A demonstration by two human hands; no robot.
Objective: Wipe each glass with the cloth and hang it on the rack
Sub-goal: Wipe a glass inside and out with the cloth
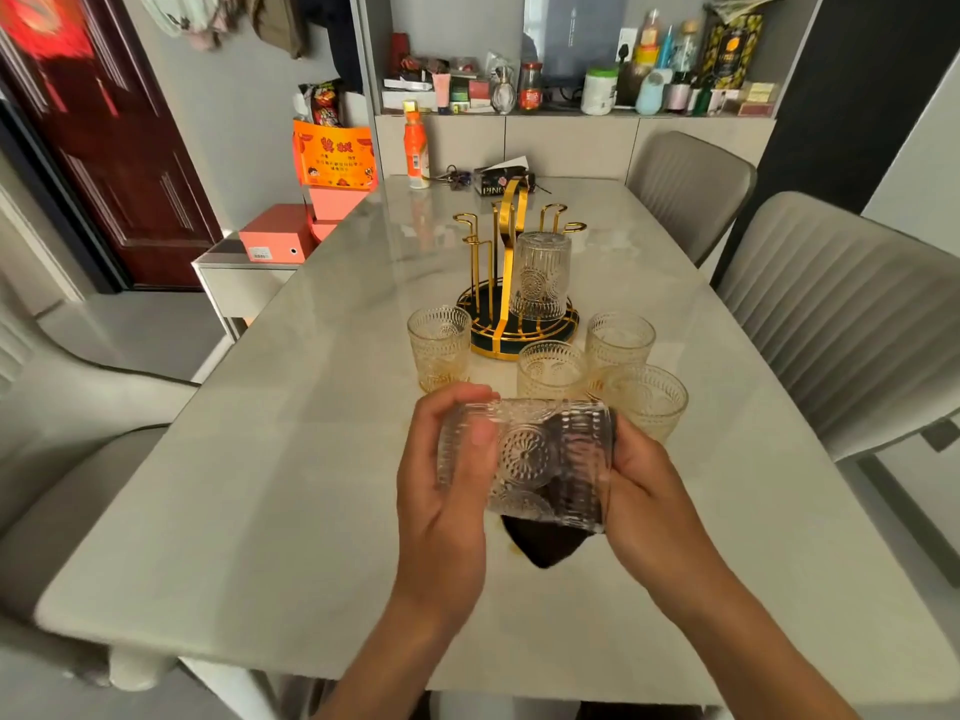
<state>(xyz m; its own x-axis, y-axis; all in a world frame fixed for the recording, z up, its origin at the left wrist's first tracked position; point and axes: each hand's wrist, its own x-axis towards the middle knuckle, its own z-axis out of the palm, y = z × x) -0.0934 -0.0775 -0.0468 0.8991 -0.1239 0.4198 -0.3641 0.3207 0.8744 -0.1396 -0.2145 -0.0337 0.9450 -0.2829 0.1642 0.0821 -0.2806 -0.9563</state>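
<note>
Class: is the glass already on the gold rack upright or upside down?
Upside down. The glass on the rack has its closed base on top and its rim down near the rack's dark tray.

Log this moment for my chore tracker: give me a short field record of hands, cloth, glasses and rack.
left hand: left hand grips the base end of the held glass, which lies on its side
right hand: right hand at the glass's open end, with the dark cloth
cloth: pushed inside the glass, one corner hanging below
rack: gold rack on a dark round base
hung: one glass on the rack, upside down
waiting: four upright glasses on the table, in front of the rack
step: wiping, not yet hung
</note>
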